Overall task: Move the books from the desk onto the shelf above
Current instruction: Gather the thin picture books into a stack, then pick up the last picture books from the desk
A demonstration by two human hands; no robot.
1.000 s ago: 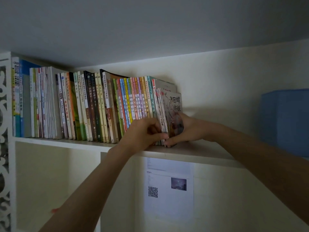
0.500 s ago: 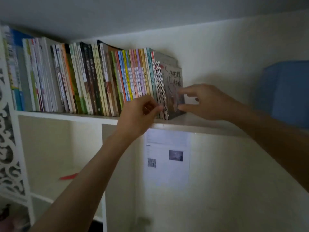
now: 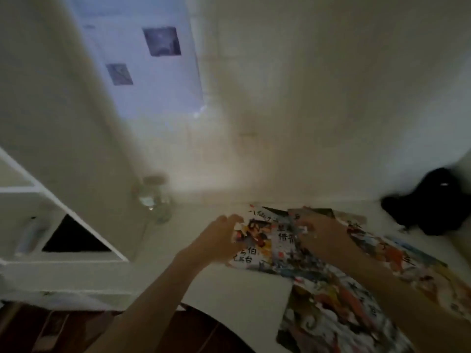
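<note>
Several colourful picture books (image 3: 331, 284) lie fanned out flat on the white desk (image 3: 204, 220), from the middle to the lower right. My left hand (image 3: 219, 240) is at the left edge of the top book (image 3: 257, 240), its fingers bent toward that edge; blur hides whether they hold it. My right hand (image 3: 321, 238) lies over the books a little to the right, fingers reaching forward onto the covers. The shelf above is out of view.
A glass jar (image 3: 153, 200) stands on the desk left of the books. A black object (image 3: 435, 205) sits at the back right against the wall. A white sheet (image 3: 237, 296) lies at the desk's front edge. White cabinet compartments (image 3: 76, 240) are at the left.
The view has swung down from the shelf to the desk. Both hands have left the shelved row of books and now reach the books lying on the desk.
</note>
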